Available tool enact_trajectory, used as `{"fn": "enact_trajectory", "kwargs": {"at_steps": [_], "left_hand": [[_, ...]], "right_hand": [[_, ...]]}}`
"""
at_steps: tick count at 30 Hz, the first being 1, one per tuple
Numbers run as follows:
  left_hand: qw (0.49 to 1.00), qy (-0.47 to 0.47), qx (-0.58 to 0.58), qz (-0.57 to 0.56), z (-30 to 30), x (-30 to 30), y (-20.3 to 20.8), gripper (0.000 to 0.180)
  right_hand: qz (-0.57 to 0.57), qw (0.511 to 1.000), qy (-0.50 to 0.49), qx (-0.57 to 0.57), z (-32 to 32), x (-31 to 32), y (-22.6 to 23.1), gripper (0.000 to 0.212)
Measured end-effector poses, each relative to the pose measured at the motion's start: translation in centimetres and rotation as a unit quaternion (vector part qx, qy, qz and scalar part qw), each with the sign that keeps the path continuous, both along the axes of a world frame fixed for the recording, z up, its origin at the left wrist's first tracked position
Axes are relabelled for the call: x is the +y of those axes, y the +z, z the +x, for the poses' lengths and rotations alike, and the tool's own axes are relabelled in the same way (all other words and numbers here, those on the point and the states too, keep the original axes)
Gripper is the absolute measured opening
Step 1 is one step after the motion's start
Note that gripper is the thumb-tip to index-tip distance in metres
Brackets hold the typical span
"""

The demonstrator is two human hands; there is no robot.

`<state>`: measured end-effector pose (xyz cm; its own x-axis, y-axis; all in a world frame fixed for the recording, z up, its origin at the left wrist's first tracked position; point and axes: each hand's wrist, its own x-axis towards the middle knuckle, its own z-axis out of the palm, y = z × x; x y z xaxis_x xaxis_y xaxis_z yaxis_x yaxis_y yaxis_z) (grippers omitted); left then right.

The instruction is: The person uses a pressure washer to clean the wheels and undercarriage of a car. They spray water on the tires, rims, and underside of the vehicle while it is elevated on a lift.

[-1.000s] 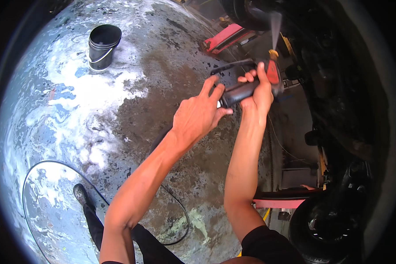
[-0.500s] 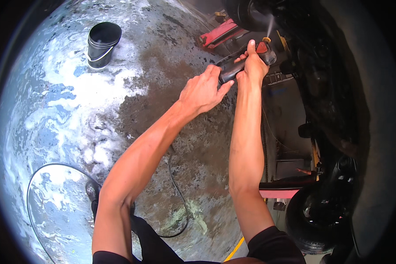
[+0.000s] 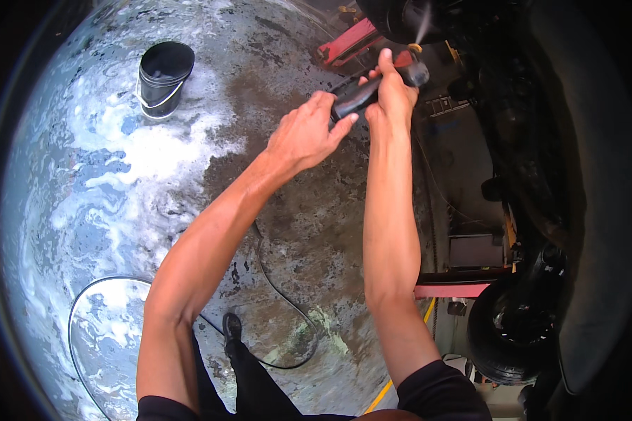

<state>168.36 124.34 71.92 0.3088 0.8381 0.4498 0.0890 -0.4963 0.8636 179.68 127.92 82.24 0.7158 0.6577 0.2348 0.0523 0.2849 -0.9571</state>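
Observation:
Both hands are on a black spray gun (image 3: 354, 102) with a red part and a yellow nozzle, held out far ahead of me. My right hand (image 3: 396, 98) is wrapped round it near the nozzle end, thumb stretched along the top. At the rear end my left hand (image 3: 303, 133) closes on the body, thumb underneath. From the nozzle a thin white spray (image 3: 423, 24) shoots away toward the dark wheel (image 3: 393, 19) at the top. Some of the right fingers are hidden behind the gun.
A black bucket (image 3: 163, 88) with a wire handle stands on the foamy floor at left. A dark hose (image 3: 314, 340) loops over the floor near my shoe (image 3: 232, 327). At right are a vehicle's dark underside, a tyre (image 3: 502, 330) and red lift arms (image 3: 453, 290).
Both hands and the spray gun have shifted a little left and up in view. My visible foot appears farther right, and the hose loops lie differently. The spray continues.

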Motion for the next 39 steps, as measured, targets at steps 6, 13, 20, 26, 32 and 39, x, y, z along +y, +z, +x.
{"fn": "enact_trajectory", "kwargs": {"at_steps": [6,13,20,26,32,39], "left_hand": [[0.997,-0.07,0.005,0.025,-0.4,-1.2,1.5,0.054],[0.992,-0.109,-0.021,0.063,1.2,-2.5,3.1,0.054],[0.994,-0.103,-0.041,0.019,2.3,-2.7,2.4,0.055],[0.993,-0.107,-0.015,-0.038,2.6,-2.2,1.5,0.056],[0.99,-0.135,-0.031,-0.016,3.5,-1.2,0.4,0.06],[0.985,-0.169,0.016,0.02,4.1,-2.1,1.0,0.059]], "right_hand": [[0.011,0.998,-0.067,0.001,-0.5,-4.1,1.8,0.021],[0.054,0.996,-0.075,-0.013,1.0,-7.4,3.8,0.026],[0.001,0.997,-0.053,-0.052,1.6,-6.1,3.3,0.026],[-0.023,0.988,0.041,-0.148,1.7,-9.1,-0.3,0.068],[-0.082,0.977,-0.086,-0.174,-0.5,-20.6,-8.6,0.076],[-0.349,0.93,-0.061,-0.103,0.3,-39.1,-20.2,0.067]]}}
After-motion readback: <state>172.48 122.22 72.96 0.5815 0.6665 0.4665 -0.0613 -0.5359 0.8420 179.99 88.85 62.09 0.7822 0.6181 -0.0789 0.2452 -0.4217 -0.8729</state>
